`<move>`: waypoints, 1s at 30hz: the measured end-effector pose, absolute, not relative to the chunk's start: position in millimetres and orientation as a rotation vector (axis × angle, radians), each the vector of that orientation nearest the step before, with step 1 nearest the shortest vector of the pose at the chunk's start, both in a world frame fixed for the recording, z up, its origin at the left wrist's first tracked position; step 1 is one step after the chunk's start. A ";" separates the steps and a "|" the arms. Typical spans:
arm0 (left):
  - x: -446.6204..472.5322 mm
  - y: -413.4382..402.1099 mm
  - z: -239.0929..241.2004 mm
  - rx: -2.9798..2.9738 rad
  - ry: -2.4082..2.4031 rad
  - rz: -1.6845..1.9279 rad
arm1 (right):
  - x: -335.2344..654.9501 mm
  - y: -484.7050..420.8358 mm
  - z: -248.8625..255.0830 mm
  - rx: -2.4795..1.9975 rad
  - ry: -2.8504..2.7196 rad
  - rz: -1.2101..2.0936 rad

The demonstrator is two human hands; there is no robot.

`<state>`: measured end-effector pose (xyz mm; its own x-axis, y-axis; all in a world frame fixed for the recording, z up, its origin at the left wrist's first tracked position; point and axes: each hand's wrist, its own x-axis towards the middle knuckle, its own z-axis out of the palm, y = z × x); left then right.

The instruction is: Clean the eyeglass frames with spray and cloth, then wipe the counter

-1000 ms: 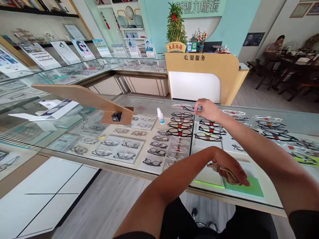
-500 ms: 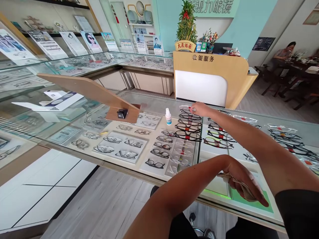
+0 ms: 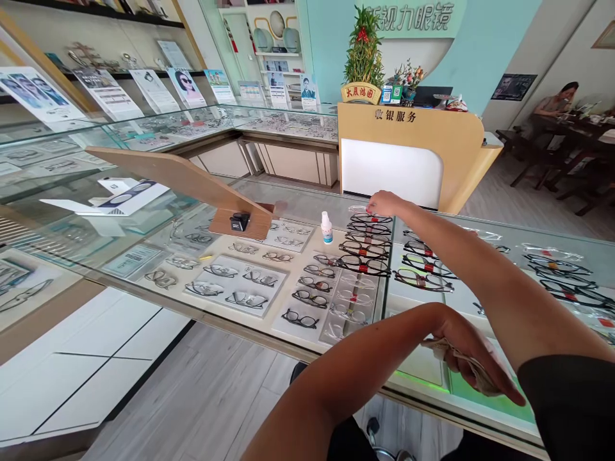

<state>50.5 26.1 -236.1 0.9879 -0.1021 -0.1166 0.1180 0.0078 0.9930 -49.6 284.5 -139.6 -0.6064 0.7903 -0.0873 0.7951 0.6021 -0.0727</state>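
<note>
Right hand [image 3: 385,203] at the clear glasses [image 3: 357,209], just right of centre — pinched or merely touched, I can't tell — while at lower right the left hand [image 3: 473,349] clutches a pale cloth [image 3: 482,379] above the glass counter [image 3: 300,196].

cloth [image 3: 483,381] part-hidden by left fingers [image 3: 507,385], grip of right fingers [image 3: 373,205] unclear

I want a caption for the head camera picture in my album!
Right hand at the far end of a row of glasses, left hand holding a crumpled cloth.
</note>
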 end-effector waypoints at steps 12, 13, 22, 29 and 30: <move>59.6 39.9 -241.3 1.356 0.002 -0.601 | -58.4 288.2 -124.9 1.444 2.743 -0.113; 57.7 39.1 -238.8 1.352 0.014 -0.582 | -52.7 285.4 -118.7 1.457 2.778 -0.111; 31.5 33.0 -204.4 1.194 0.133 -0.475 | 82.2 191.3 -66.9 1.274 3.566 -0.351; 6.6 52.1 -167.0 0.958 0.221 0.322 | 193.7 50.3 -87.3 1.483 3.833 -0.272; 4.2 56.3 -161.7 0.916 0.230 0.446 | 202.7 37.6 -96.6 1.527 3.848 -0.108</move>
